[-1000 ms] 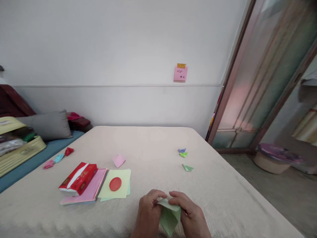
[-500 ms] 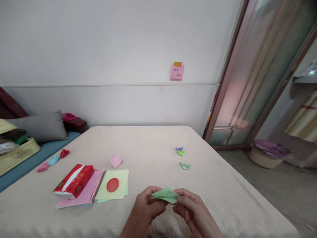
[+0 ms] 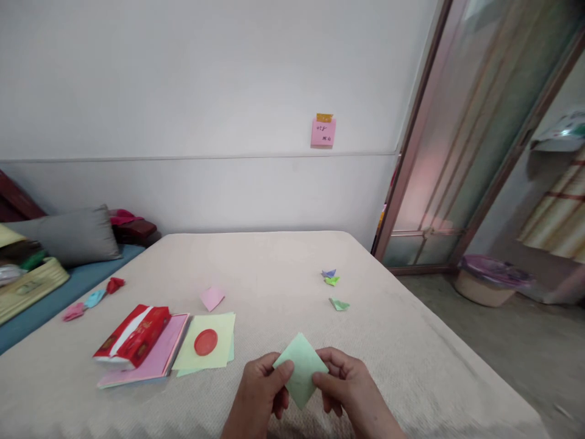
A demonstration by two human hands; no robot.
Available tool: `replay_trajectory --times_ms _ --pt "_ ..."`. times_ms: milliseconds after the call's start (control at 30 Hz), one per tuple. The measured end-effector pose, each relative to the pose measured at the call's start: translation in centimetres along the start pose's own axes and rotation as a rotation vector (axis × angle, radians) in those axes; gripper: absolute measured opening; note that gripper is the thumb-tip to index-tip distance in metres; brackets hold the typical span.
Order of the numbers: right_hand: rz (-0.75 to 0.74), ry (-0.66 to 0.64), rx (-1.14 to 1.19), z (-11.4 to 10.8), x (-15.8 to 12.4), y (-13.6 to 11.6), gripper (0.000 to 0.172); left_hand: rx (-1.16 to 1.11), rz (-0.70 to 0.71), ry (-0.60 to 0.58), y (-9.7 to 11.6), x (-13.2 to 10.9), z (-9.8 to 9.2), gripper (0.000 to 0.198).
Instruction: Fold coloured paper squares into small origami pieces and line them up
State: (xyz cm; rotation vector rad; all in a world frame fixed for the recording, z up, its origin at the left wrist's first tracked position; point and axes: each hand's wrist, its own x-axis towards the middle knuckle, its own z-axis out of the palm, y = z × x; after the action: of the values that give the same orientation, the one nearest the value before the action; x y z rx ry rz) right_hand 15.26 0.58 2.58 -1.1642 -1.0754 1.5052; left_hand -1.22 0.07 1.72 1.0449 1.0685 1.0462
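Between my hands a light green folded paper (image 3: 301,367) is held up as a flat diamond, one corner pointing away from me and one toward me. My left hand (image 3: 262,390) pinches its left corner, thumb on top and fingers underneath. The right corner sits between the thumb and fingers of my right hand (image 3: 350,387). Beyond my right hand, a small green folded paper piece (image 3: 339,304) lies on the cloth-covered surface (image 3: 274,262), with a lime green piece (image 3: 332,281) and a purple piece (image 3: 328,274) farther back.
To the left, a red tissue pack (image 3: 134,335) rests on a stack of coloured paper (image 3: 158,366). Beside it a red disc (image 3: 205,342) lies on yellow paper (image 3: 223,341). A pink folded paper (image 3: 212,298) is behind. Folded pieces (image 3: 95,299) line the left edge.
The green paper has turned from a puffed, partly opened shape seen edge-on into a flat diamond facing up. Both thumbs now press on its face. The camera view has shifted slightly.
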Motion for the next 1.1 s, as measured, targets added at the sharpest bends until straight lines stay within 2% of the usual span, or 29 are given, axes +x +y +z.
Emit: replay_trajectory --times_ms 67,300,467,600,700,900,1100 --pt "-0.016 0.010 -0.004 0.1 -0.3 -0.3 0.015 0.007 -0.013 0.000 0.4 -0.2 0.1 0.020" --pt "-0.103 0.133 0.103 0.2 -1.0 -0.7 0.017 -0.012 0.020 0.025 0.8 -0.6 0.9 0.018" --pt "-0.133 0.158 0.171 0.1 -0.9 -0.7 0.023 -0.058 0.072 0.008 0.8 -0.5 0.8 0.031" --pt "-0.143 0.126 0.151 0.1 -1.4 -0.9 0.023 -0.084 0.260 0.019 0.9 -0.8 0.8 0.057" --pt "-0.146 0.109 0.151 0.3 -1.7 -1.2 0.024 0.031 0.348 0.012 1.2 -1.2 0.6 0.054" --pt "-0.134 0.089 0.151 0.7 -1.9 -1.7 0.024 0.032 0.342 -0.030 1.9 -1.7 0.0 0.053" --pt "-0.174 0.092 0.060 0.3 -1.8 -1.1 0.022 0.175 0.391 0.021 2.4 -2.2 -0.1 0.043"
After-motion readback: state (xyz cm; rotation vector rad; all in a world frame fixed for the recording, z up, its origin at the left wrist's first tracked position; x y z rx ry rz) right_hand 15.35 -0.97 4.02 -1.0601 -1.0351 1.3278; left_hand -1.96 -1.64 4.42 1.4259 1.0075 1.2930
